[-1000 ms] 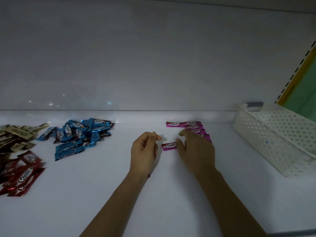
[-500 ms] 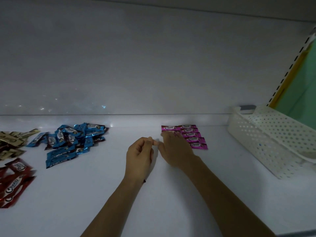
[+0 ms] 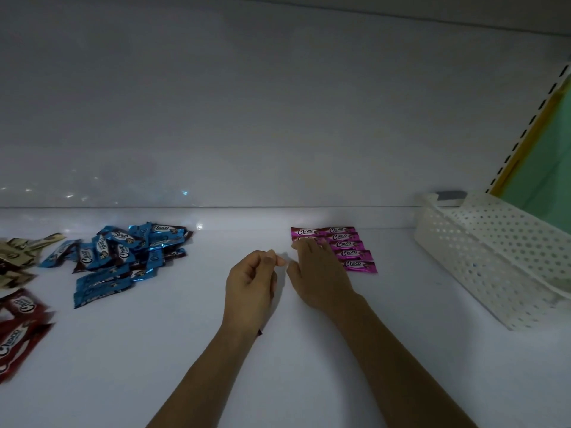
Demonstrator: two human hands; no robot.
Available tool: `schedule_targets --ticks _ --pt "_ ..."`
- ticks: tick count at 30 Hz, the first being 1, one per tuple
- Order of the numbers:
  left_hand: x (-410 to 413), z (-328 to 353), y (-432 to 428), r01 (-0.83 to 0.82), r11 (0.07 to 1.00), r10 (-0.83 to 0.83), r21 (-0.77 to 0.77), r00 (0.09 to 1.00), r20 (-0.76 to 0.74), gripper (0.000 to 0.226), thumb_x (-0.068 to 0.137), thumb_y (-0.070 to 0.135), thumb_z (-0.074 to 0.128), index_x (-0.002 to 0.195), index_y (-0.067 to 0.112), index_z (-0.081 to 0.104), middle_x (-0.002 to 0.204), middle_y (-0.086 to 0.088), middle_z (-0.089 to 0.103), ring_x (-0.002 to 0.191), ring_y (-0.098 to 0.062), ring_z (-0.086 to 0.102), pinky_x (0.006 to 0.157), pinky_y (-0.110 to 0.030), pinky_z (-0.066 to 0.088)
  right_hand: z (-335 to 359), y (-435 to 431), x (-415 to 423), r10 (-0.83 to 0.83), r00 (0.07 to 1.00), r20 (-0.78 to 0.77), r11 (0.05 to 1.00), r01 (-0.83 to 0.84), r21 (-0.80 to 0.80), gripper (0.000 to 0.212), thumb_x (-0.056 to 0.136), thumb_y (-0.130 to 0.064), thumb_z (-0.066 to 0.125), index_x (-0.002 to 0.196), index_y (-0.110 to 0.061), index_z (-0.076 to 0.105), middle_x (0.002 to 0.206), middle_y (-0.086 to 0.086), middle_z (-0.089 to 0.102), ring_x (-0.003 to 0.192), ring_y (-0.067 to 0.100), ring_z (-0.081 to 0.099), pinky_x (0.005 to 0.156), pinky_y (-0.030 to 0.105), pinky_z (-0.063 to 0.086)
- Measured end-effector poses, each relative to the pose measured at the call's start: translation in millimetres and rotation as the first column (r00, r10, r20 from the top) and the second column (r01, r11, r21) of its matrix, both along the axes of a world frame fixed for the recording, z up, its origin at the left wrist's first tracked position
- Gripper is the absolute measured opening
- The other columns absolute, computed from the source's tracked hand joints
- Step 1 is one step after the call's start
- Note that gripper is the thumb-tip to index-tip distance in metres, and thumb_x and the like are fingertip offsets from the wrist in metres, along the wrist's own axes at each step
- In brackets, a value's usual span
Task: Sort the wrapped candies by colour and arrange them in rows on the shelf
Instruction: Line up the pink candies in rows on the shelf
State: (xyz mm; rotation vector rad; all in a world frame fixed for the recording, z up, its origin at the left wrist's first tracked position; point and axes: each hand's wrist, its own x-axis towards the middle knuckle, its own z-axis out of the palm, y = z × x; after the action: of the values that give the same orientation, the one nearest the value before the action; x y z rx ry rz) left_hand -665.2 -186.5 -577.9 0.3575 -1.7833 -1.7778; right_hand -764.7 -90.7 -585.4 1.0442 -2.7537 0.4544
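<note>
The right hand lies open, its straight fingers resting on the rows of pink candies just beyond it. Beside it, the left hand is curled and holds nothing visible. Blue candies are heaped on the shelf well to its left.

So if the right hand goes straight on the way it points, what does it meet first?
Likely the rearmost pink candy, just beyond the fingertips of the right hand; depth is unclear.

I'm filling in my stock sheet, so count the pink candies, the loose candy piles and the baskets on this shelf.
Pink candies: 7 in view, one partly under the right hand
Loose piles: 3 (blue, red, beige)
Baskets: 1
Total: 11
</note>
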Motion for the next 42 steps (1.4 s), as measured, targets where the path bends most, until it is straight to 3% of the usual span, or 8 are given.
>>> schedule_targets --ticks 14,22,25,28,30,34,38,42 --pt "2.3 0.8 1.0 -0.012 1.0 0.012 -0.009 1.0 0.005 0.031 0.099 0.017 0.046 0.078 0.008 0.066 0.044 0.003 0.035 0.038 -0.007 0.028 0.04 -0.019 0.027 -0.3 1.7 1.3 0.004 0.999 -0.043 0.999 -0.006 -0.05 0.042 0.097 -0.023 0.041 0.137 -0.009 0.043 0.14 0.009 0.045 0.133 0.024 0.036 0.115 0.034 0.019" --pt "0.3 -1.5 -0.3 -0.018 1.0 0.018 -0.02 1.0 -0.001 0.03 0.099 0.018 0.045 0.081 0.004 0.066 0.047 0.001 0.037 0.04 -0.006 0.031 0.041 -0.019 0.029 -4.8 3.7 0.5 -0.01 0.998 -0.064 0.996 0.004 -0.087 0.041 0.095 -0.022 0.045 0.133 -0.008 0.048 0.134 0.009 0.051 0.127 0.024 0.043 0.113 0.035 0.027" --pt "0.0 3.0 -2.8 -0.028 0.995 0.027 0.096 1.0 0.011 0.031 0.1 0.017 0.044 0.082 0.002 0.065 0.052 -0.003 0.04 0.04 -0.006 0.035 0.041 -0.016 0.032 2.0 0.3 6.0 -0.038 0.994 -0.106 0.965 0.009 -0.261 0.033 0.091 -0.019 0.046 0.12 -0.009 0.058 0.123 0.007 0.058 0.116 0.021 0.054 0.101 0.035 0.042" --pt "3.8 11.6 -11.1 0.049 0.915 -0.037 0.401 0.999 -0.037 0.035 0.102 0.023 0.04 0.083 0.005 0.064 0.053 -0.005 0.045 0.04 -0.009 0.04 0.044 -0.02 0.038 30.6 -5.8 28.5 0.094 0.99 0.109 0.872 -0.03 -0.488 0.019 0.096 -0.032 0.045 0.099 -0.019 0.059 0.093 -0.004 0.065 0.082 0.012 0.063 0.075 0.03 0.051" --pt "4.9 14.8 -15.9 0.111 0.801 -0.098 0.588 0.994 -0.055 0.036 0.101 0.032 0.041 0.084 0.009 0.063 0.054 -0.003 0.053 0.049 -0.013 0.052 0.057 -0.026 0.046 43.9 -5.5 51.5 0.292 0.897 0.332 0.832 -0.067 -0.55 0.024 0.092 -0.049 0.051 0.092 -0.025 0.052 0.079 -0.01 0.065 0.068 0.007 0.063 0.065 0.026 0.051" --pt "8.6 14.7 -28.7 0.149 0.505 -0.066 0.85 0.989 -0.134 0.029 0.097 0.037 0.046 0.091 0.014 0.064 0.054 0.004 0.048 0.045 -0.007 0.044 0.05 -0.02 0.04 21.4 -4.5 91.9 0.375 0.921 0.102 0.856 -0.302 -0.419 0.046 0.073 -0.061 0.066 0.1 -0.029 0.047 0.065 -0.017 0.049 0.059 -0.001 0.053 0.053 0.008 0.038" --pt "12.1 12.8 -30.1 0.129 0.473 -0.062 0.872 0.992 -0.113 0.03 0.097 0.038 0.048 0.095 0.014 0.066 0.061 0.002 0.056 0.051 -0.01 0.053 0.054 -0.02 0.05 8.3 -13.0 90.3 0.417 0.886 0.204 0.828 -0.277 -0.488 0.06 0.082 -0.041 0.069 0.133 -0.028 0.04 0.069 -0.013 0.049 0.063 0.001 0.052 0.056 0.01 0.04" --pt "11.5 10.4 -29.1 0.171 0.496 -0.149 0.852 0.983 -0.11 0.036 0.095 0.04 0.05 0.111 0.011 0.066 0.077 -0.006 0.06 0.08 -0.019 0.057 0.096 -0.04 0.045 8.1 -12.0 84.5 0.418 0.88 0.225 0.737 -0.183 -0.65 0.038 0.093 -0.031 0.056 0.128 -0.03 0.044 0.071 -0.02 0.058 0.066 -0.001 0.061 0.06 0.01 0.046"
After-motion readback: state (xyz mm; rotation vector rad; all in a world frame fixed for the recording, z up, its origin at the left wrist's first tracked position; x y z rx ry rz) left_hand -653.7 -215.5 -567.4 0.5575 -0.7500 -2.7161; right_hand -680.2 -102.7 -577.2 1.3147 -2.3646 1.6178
